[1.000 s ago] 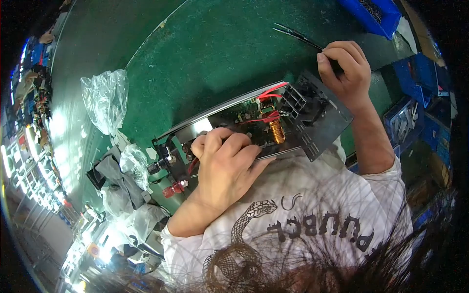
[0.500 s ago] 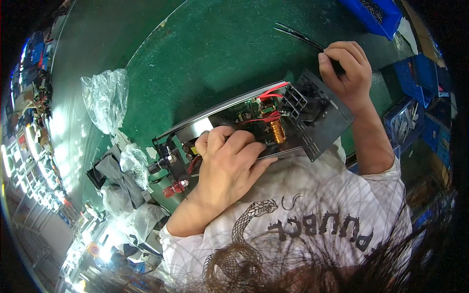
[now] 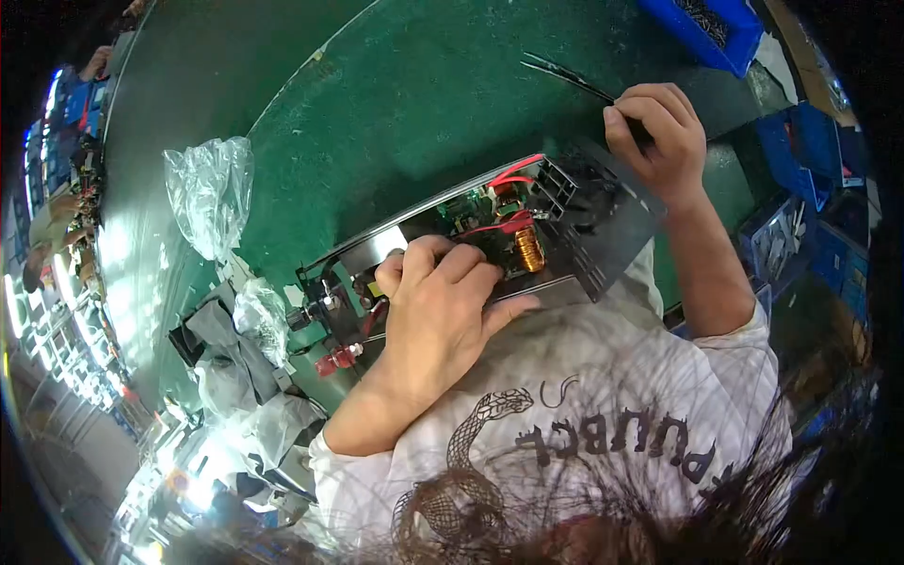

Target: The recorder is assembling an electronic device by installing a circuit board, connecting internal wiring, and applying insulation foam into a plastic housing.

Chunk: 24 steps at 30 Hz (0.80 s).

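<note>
Hands at an open power-supply chassis (image 3: 565, 247) on the green counter (image 3: 395, 122).
Left hand (image 3: 443, 301) curls over the circuit board, hiding it; right hand (image 3: 659, 137) pinches black tweezers (image 3: 565, 77), handle hidden.

1. The open metal power-supply chassis (image 3: 565, 254) lay tilted on the green bench (image 3: 395, 113), showing a circuit board, red wires and a copper coil.
2. The thin black tweezers (image 3: 565, 77) pointed away from the chassis's far end, clear of it.

Clear plastic bag (image 3: 209, 193) on green table (image 3: 395, 113); blue bin (image 3: 704, 28) at far edge
</note>
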Tool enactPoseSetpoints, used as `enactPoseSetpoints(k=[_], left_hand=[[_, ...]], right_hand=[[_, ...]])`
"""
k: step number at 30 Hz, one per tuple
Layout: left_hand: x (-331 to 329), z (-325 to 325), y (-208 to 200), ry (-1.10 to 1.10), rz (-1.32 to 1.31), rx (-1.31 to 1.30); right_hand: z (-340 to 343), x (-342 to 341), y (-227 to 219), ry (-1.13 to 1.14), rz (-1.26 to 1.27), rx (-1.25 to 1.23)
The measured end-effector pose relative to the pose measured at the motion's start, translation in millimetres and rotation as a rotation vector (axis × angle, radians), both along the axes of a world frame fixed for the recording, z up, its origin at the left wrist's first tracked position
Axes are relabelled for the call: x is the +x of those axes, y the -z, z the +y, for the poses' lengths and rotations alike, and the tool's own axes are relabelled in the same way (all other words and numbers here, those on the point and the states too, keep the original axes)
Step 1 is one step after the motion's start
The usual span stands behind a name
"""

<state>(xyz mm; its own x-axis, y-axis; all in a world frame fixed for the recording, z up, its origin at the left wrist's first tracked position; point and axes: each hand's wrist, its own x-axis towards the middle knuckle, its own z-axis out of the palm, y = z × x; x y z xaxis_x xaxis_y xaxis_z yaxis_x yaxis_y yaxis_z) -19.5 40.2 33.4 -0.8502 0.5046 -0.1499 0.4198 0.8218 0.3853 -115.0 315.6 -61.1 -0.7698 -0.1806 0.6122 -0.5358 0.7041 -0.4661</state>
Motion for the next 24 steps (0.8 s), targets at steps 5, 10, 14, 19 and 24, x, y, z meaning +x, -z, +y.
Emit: enactPoseSetpoints(k=[5,10,14,19,24], left_hand=[[-0.8,2.8,-0.9,-0.041,0.042,0.013],[-15.6,-2.4,11.3,-0.098,0.166,0.08],[-36.2,-12.2,22.3,-0.189,0.348,0.095],[-38.5,-17.0,32.8,-0.219,0.467,-0.001],[-36.7,-16.4,27.9,-0.227,0.364,-0.022]], right_hand=[[-0.8,-0.3,4.5,-0.027,0.025,-0.014],[2.0,2.8,1.2,-0.011,-0.055,-0.028],[11.2,4.0,13.4,0.001,-0.142,0.058],[3.3,2.9,9.9,-0.029,-0.033,0.052],[-2.0,3.7,8.8,0.023,-0.067,0.035]])
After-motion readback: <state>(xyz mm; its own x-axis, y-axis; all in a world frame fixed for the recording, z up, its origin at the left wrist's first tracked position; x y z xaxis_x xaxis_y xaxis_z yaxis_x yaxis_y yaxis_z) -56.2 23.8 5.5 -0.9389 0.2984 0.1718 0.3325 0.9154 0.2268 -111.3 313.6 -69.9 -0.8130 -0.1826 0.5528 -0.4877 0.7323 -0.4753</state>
